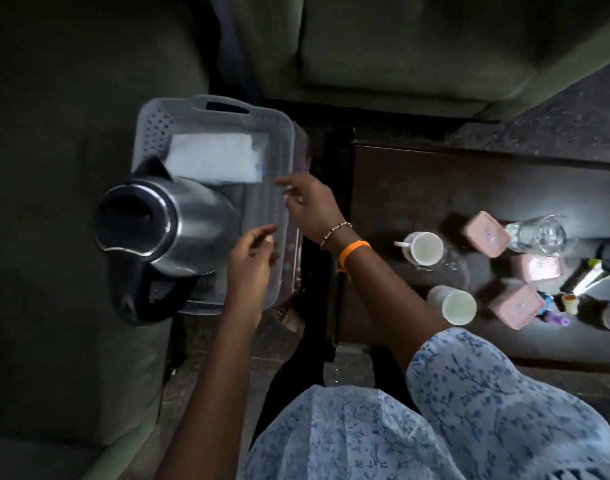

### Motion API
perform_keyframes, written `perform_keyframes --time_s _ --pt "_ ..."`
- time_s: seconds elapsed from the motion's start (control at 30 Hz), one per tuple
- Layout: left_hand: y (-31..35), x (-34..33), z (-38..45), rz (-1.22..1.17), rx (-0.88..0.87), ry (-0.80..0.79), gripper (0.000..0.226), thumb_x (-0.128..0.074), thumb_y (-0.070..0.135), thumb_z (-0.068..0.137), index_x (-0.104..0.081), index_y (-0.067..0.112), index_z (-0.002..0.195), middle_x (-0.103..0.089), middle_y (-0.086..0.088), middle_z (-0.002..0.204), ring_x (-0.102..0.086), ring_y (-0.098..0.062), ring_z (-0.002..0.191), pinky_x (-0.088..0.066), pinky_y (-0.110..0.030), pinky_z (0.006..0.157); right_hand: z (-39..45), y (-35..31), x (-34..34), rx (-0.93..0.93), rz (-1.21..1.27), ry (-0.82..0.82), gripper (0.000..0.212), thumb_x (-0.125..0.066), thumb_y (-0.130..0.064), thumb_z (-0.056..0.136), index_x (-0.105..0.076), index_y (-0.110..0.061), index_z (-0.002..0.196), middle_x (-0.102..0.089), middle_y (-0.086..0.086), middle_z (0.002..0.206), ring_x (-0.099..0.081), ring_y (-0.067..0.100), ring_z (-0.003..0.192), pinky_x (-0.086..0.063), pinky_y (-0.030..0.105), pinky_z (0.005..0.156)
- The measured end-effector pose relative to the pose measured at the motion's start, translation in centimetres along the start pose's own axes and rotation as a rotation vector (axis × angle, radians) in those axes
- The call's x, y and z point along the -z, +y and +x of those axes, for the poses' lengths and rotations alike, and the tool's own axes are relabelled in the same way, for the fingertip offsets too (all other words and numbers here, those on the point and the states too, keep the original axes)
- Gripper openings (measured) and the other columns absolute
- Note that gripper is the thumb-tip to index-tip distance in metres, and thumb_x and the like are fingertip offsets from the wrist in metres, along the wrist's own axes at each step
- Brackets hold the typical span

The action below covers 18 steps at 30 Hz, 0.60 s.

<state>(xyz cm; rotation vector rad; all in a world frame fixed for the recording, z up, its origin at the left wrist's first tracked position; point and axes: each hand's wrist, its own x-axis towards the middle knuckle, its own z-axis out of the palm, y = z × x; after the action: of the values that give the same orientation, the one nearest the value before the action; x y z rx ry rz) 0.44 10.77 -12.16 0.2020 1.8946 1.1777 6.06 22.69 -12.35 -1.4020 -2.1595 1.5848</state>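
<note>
Tray (280, 128) beneath left hand (251, 259), right hand (312, 207)

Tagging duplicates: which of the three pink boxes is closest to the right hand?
The pink box between the white mug and the glass bottle; the other two lie farther from the right hand.

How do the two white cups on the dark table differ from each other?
The farther cup is short and wide; the nearer cup is taller and slimmer. The farther cup has a white piece jutting from its side, handle or spoon; the nearer cup is plain. Both are white, open-topped, on the table.
</note>
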Motion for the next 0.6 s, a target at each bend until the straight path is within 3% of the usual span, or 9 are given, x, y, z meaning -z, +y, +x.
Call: perform_keyframes --time_s 0.07,0.13,0.2,0.27,0.33,0.43,0.53,0.6 --pt "-0.6 1.6 0.8 -0.020 0.032 -0.001 0.021 -0.047 0.005 0.094 -0.063 0.018 0.099 -0.060 0.007 0.081 -0.054 -0.002 0.072 -0.045 -0.004 0.057 1.3 -1.1 -2.4 -0.103 0.097 -0.086 0.038 -0.049 0.003 0.086 -0.055 0.000 0.124 -0.056 0.017 0.120 -0.060 0.017 0.093 -0.046 0.023 0.084" --pt "-1.1 2.7 1.4 -0.032 0.064 -0.011 0.021 -0.047 0.005 0.094 -0.062 0.018 0.098 -0.059 0.008 0.081 -0.053 -0.002 0.072 -0.043 -0.003 0.056 2.7 -1.7 -4.6 -0.190 0.152 -0.144 0.042 -0.052 0.002 0.087 -0.048 0.002 0.129 -0.048 0.020 0.136 -0.052 0.018 0.107 -0.041 0.028 0.097" --pt "-1.5 3.6 1.6 -0.046 0.093 -0.030 0.020 -0.046 0.006 0.094 -0.062 0.019 0.098 -0.058 0.009 0.079 -0.052 -0.001 0.070 -0.043 -0.003 0.055 4.0 -2.1 -6.1 -0.287 0.237 -0.148 0.046 -0.054 0.002 0.087 -0.045 0.001 0.132 -0.047 0.019 0.137 -0.048 0.015 0.104 -0.042 0.021 0.085" --pt "-1.9 4.3 1.5 -0.054 0.109 -0.054 0.021 -0.047 0.008 0.094 -0.061 0.023 0.092 -0.058 0.009 0.075 -0.051 0.000 0.068 -0.043 -0.004 0.056 5.2 -2.3 -6.9 -0.399 0.396 -0.096 0.048 -0.054 0.004 0.087 -0.044 -0.001 0.133 -0.055 0.012 0.112 -0.052 0.006 0.073 -0.038 0.009 0.059" --pt "-2.2 4.8 1.5 -0.048 0.116 -0.078 0.023 -0.048 0.009 0.094 -0.061 0.026 0.089 -0.057 0.010 0.073 -0.050 -0.001 0.066 -0.043 -0.009 0.058 6.7 -2.0 -7.2 -0.474 0.489 -0.051 0.047 -0.051 0.007 0.087 -0.043 0.000 0.133 -0.052 0.004 0.082 -0.049 -0.003 0.048 -0.036 0.007 0.046" --pt "-2.4 5.1 1.4 -0.060 0.126 -0.109 0.025 -0.047 0.007 0.093 -0.060 0.027 0.086 -0.055 0.006 0.073 -0.048 -0.004 0.066 -0.042 -0.013 0.061 8.3 -1.4 -7.2 -0.561 0.559 -0.077 0.044 -0.045 0.001 0.091 -0.043 -0.004 0.134 -0.045 -0.004 0.079 -0.046 0.003 0.065 -0.039 0.018 0.062" --pt "-2.2 5.3 1.4 -0.057 0.132 -0.121 0.026 -0.046 0.006 0.094 -0.060 0.026 0.086 -0.054 0.006 0.073 -0.046 -0.004 0.063 -0.040 -0.005 0.053 8.4 -1.7 -6.8 -0.571 0.639 -0.037 0.039 -0.045 -0.001 0.091 -0.048 0.001 0.130 -0.056 0.010 0.110 -0.050 0.013 0.081 -0.038 0.018 0.066" --pt "-2.0 5.3 1.4 -0.042 0.134 -0.127 0.026 -0.046 0.007 0.094 -0.060 0.028 0.085 -0.055 0.007 0.074 -0.047 -0.003 0.064 -0.040 -0.003 0.053 7.8 -1.9 -6.1 -0.506 0.683 0.095 0.034 -0.047 0.004 0.089 -0.054 0.006 0.122 -0.056 0.020 0.129 -0.054 0.018 0.107 -0.040 0.017 0.073"
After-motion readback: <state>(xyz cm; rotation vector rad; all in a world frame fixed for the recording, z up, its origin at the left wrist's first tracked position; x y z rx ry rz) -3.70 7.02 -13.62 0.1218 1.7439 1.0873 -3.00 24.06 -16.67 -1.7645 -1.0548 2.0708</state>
